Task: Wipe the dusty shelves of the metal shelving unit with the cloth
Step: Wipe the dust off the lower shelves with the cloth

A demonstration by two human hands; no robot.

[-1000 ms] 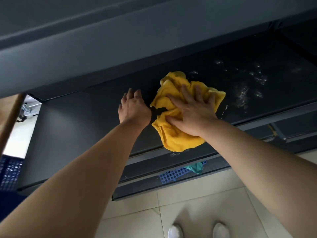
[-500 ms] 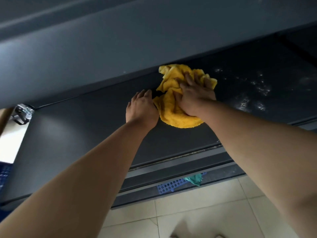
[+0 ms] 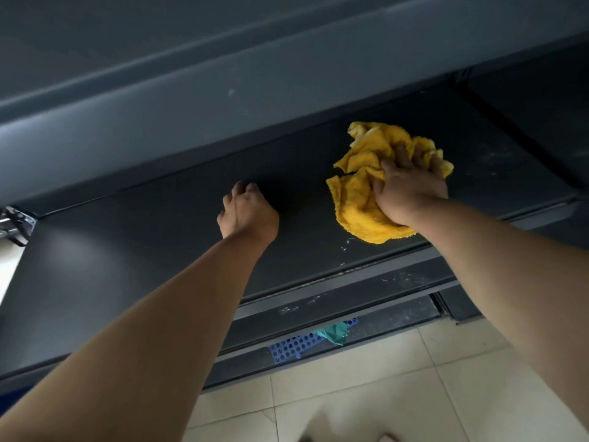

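Note:
A crumpled yellow cloth (image 3: 360,215) lies on the dark grey metal shelf (image 3: 143,250), towards its right half. My right hand (image 3: 411,186) presses down on the cloth, with thumb and fingers dug into its bunched folds. My left hand (image 3: 247,212) rests on the bare shelf to the left of the cloth, apart from it, fingers curled under and holding nothing. White dust specks (image 3: 345,247) lie near the shelf's front edge just below the cloth. Fainter dust (image 3: 490,161) shows on the shelf to the right of it.
The shelf above (image 3: 223,100) overhangs closely over the back of this shelf. Lower shelf rails (image 3: 366,291) carry more dust. A blue perforated basket (image 3: 296,346) with a teal rag (image 3: 334,331) sits at the bottom. Tiled floor (image 3: 382,393) lies below.
My right hand has slid the cloth to the right along the shelf. My left hand has stayed near its place, curled its fingers, and is now apart from the cloth.

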